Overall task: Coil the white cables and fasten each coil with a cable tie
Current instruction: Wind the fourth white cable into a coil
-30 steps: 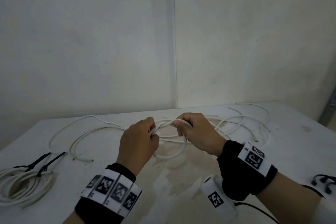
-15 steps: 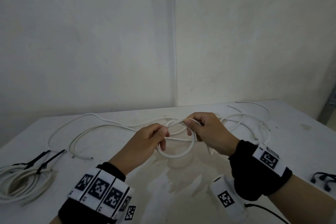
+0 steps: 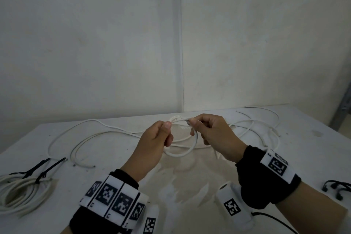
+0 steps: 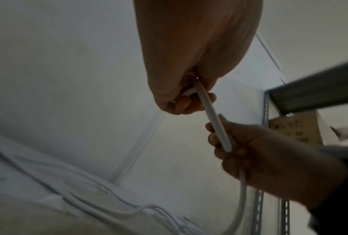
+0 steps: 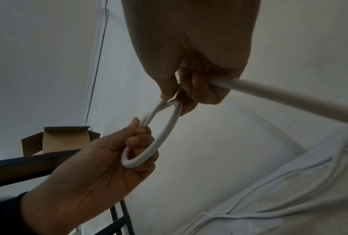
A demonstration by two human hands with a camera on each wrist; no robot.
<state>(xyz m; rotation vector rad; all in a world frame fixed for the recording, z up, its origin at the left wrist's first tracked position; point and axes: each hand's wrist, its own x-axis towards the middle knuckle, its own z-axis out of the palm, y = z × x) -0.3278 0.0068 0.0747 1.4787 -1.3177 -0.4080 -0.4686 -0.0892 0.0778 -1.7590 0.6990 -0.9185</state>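
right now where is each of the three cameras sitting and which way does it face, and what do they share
Head: on the head, facing forward and down at the table; shows left hand, right hand and both banded wrists.
Left wrist: on the left wrist, looking along the left hand towards the right hand.
Right wrist: on the right wrist, looking along the right hand towards the left hand.
Shared: all three show both hands gripping the white cable loop.
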